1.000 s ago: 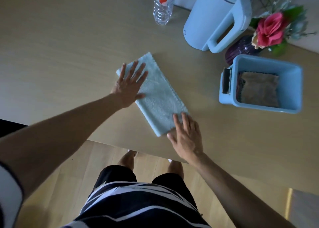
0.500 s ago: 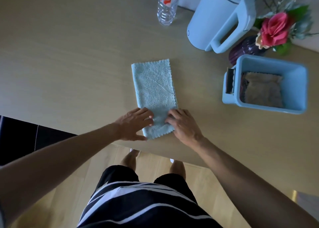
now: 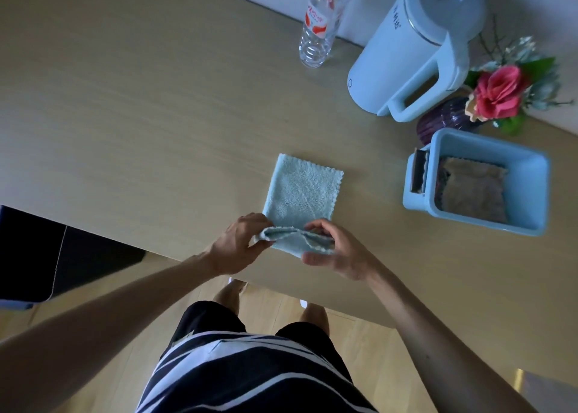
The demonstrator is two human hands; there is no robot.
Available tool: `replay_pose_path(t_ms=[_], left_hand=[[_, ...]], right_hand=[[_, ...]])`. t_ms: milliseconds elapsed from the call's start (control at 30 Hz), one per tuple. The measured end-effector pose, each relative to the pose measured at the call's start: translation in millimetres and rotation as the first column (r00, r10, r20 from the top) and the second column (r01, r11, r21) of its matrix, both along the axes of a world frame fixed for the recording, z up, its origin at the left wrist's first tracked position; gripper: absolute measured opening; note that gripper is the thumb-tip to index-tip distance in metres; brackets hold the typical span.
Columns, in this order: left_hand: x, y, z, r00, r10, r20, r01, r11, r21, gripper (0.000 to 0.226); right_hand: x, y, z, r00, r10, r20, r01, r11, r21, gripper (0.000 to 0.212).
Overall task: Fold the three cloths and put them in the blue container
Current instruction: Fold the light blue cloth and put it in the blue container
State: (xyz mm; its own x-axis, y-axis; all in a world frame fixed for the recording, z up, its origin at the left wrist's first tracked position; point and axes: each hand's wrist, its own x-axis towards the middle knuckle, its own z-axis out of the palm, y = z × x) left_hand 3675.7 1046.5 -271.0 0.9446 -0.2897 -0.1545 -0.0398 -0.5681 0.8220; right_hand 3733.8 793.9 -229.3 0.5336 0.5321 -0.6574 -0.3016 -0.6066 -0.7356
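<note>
A light blue cloth [image 3: 301,190] lies folded into a long strip on the wooden table [image 3: 156,115], near its front edge. My left hand [image 3: 239,245] pinches the near left corner of the cloth. My right hand [image 3: 336,251] pinches the near right corner. Both hands hold the near end lifted and curled over toward the far end. The blue container [image 3: 531,175] stands to the right, with folded brownish cloth [image 3: 475,194] lying inside it.
A light blue kettle [image 3: 419,53] stands at the back right, with a clear plastic bottle [image 3: 319,28] to its left. A dark purple vase [image 3: 444,118] with a pink flower [image 3: 497,90] stands behind the container. The table's front edge runs just under my hands.
The cloth was turned from a slant to lengthwise away from me. My hands came to its near end, took its corners and lifted that end off the table.
</note>
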Motion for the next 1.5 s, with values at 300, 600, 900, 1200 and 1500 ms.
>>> replay_pose_path(t_ms=[300, 600, 900, 1200, 1500], left_hand=[[40, 2, 1, 0.899, 0.219, -0.378, -0.244, 0.970, -0.019, 0.043], [67, -1, -15, 0.829, 0.308, -0.466, -0.355, 0.935, -0.012, 0.035], [68, -17, -12, 0.873, 0.405, -0.272, -0.372, 0.913, 0.165, 0.039], [55, -21, -6, 0.901, 0.431, 0.055, -0.432, 0.874, 0.222, 0.051], [57, -33, -36, 0.952, -0.280, 0.122, 0.155, 0.787, 0.597, 0.077]], right_hand=[[21, 9, -7, 0.922, -0.338, 0.189, 0.356, 0.932, -0.069, 0.023], [61, 24, -21, 0.846, -0.466, 0.259, 0.505, 0.856, -0.110, 0.060], [72, 33, -37, 0.826, -0.383, 0.414, 0.494, 0.846, -0.203, 0.051], [58, 40, -33, 0.511, -0.337, 0.791, 0.594, 0.803, -0.041, 0.045], [16, 45, -59, 0.661, 0.309, 0.684, 0.125, 0.853, -0.506, 0.061]])
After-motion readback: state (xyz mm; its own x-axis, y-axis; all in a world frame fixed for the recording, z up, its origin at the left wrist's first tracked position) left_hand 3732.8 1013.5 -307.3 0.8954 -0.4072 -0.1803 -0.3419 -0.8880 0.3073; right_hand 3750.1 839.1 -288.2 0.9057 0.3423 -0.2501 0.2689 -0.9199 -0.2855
